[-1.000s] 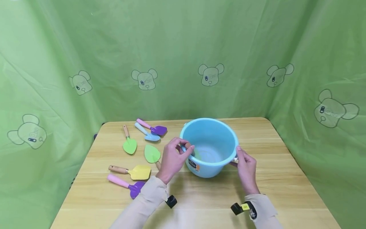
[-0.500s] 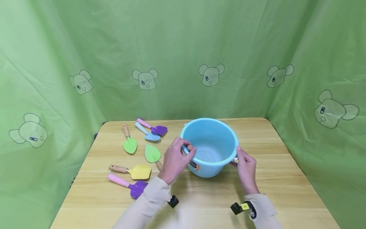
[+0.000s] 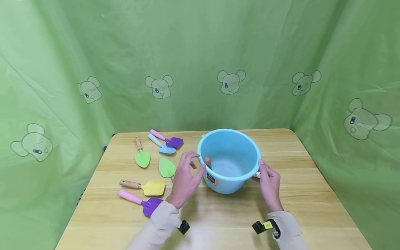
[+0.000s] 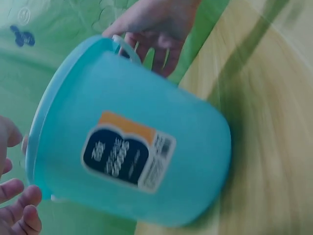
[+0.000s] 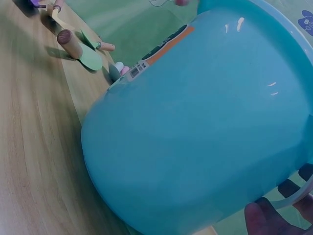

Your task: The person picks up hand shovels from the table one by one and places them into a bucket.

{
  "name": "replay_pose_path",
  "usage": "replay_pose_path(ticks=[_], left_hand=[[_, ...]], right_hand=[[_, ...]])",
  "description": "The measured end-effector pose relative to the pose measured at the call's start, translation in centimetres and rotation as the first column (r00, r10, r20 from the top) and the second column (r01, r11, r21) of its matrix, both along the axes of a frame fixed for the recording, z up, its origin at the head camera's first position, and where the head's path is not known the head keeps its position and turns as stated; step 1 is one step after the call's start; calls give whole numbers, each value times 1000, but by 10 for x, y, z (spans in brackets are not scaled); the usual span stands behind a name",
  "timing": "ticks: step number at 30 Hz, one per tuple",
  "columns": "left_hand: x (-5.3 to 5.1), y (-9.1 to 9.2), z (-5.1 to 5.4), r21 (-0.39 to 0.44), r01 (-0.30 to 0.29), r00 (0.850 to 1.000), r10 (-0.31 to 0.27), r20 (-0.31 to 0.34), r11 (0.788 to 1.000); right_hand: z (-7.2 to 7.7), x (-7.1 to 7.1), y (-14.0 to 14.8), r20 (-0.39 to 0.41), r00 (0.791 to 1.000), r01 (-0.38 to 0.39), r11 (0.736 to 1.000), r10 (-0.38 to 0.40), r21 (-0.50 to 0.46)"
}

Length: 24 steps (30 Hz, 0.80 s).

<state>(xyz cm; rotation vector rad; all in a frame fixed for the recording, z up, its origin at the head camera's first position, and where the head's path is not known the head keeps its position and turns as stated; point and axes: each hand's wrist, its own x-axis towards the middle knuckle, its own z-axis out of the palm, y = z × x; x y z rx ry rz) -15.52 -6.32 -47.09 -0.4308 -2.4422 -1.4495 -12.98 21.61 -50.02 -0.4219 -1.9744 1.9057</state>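
- Bucket [image 3: 231, 186], light blue, stands upright on the wooden table [image 3: 315, 215], between the hands
- wooden handle [image 3: 207, 162] leans just inside its left wall, we can see
- left hand [image 3: 185, 180]: thumb and fingers spread apart, holding nothing; we can't tell if they touch the rim
- right hand [image 3: 269, 182] pinches the opposite side, thumb at the rim
- green trowel [image 3: 166, 167] lies near the left hand, yellow trowel [image 3: 154, 188] further left

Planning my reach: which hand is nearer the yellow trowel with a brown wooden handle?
Left. The left hand is just right of the trowel; the right hand is farther, at the right side of the light-blue plastic bucket.
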Motion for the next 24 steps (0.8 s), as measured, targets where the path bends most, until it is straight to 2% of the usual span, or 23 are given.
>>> replay_pose_path(ticks=[6, 10, 14, 17, 20, 22, 24], left_hand=[[6, -37, -21, 48, -41, 996, 36, 85, 998], [16, -69, -38, 46, -81, 982, 71, 177, 996], [26, -108, -52, -15, -180, 949, 178, 261, 983], [26, -137, -59, -48, -237, 925, 240, 294, 970], [26, -167, -65, -36, -285, 902, 281, 329, 958], [28, -188, -71, -30, -344, 877, 332, 346, 939], [35, -211, -77, -37, -416, 840, 399, 367, 909]], right_hand=[[0, -2, -1, -1, 1000, -3, 1000, 3, 1], [0, -2, -2, 3, 1000, 3, 1000, -3, -1], [-2, -3, -5, 6, 1000, 1, 1000, 0, -29], [-2, -3, -3, -3, 1000, 18, 998, -18, -65], [-2, -5, -1, -23, 999, 41, 996, -44, -85], [-2, -7, -1, -34, 999, 37, 995, -40, -90], [-3, -9, -2, -30, 999, 15, 996, -18, -92]])
